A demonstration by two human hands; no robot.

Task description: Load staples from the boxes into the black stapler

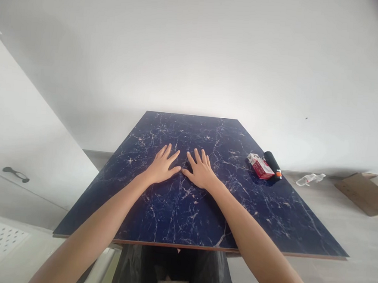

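Observation:
My left hand [161,167] and my right hand [200,171] lie flat, palms down and fingers spread, side by side on a dark blue marbled slab [184,210]. Their thumbs almost touch near the slab's middle. Neither hand holds anything. Off to the right, near the slab's right edge, lie a small red and white box [260,166] and a black cylinder with an orange end [273,164], well away from both hands.
A white cabinet with a dark handle [16,174] stands at the left. A clear plastic bottle [309,179] and a cardboard box [365,191] lie on the floor at the right. Below the slab's near edge is a dark bin-like base [170,271]. A white wall is behind.

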